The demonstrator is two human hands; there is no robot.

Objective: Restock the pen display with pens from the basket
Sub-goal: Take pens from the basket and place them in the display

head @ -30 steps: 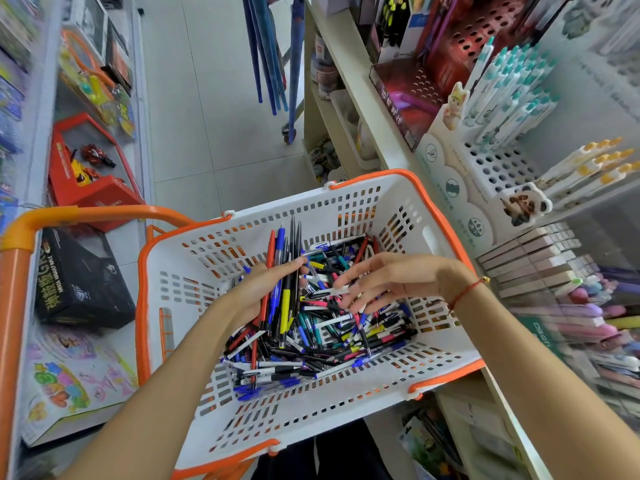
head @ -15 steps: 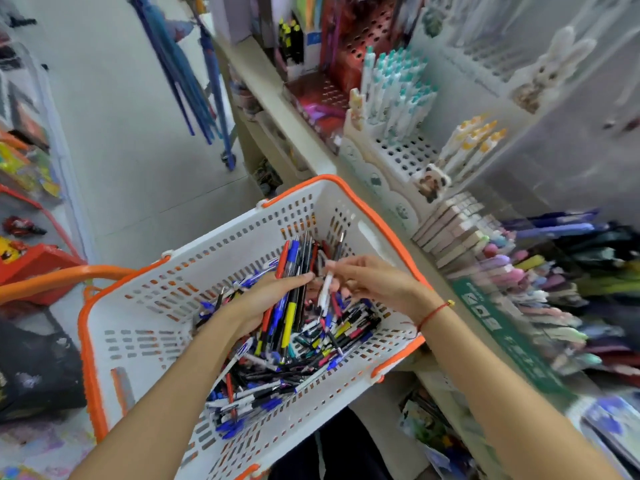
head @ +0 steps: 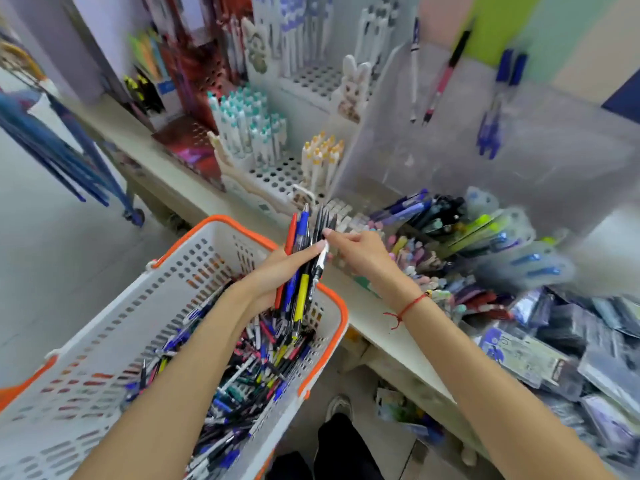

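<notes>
— Head view now: left hand (head: 277, 271) clenched round a mixed bundle of plastic pens (head: 300, 268), red, blue, black and yellow, lifted clear above the white perforated plastic basket with orange rim (head: 332, 299). A second ago, down among the loose pens (head: 249, 368).

— And the right hand (head: 360, 252)?

— Pinching the top of one black pen in that bundle, close to the white perforated pen display (head: 277, 174) at far centre. Earlier, sorting in the basket.

— Meaning for the restock?

— Gathering probably done; slotting pens into open holes likely next. Blurred, so exact pen pinched hard to tell.
</notes>
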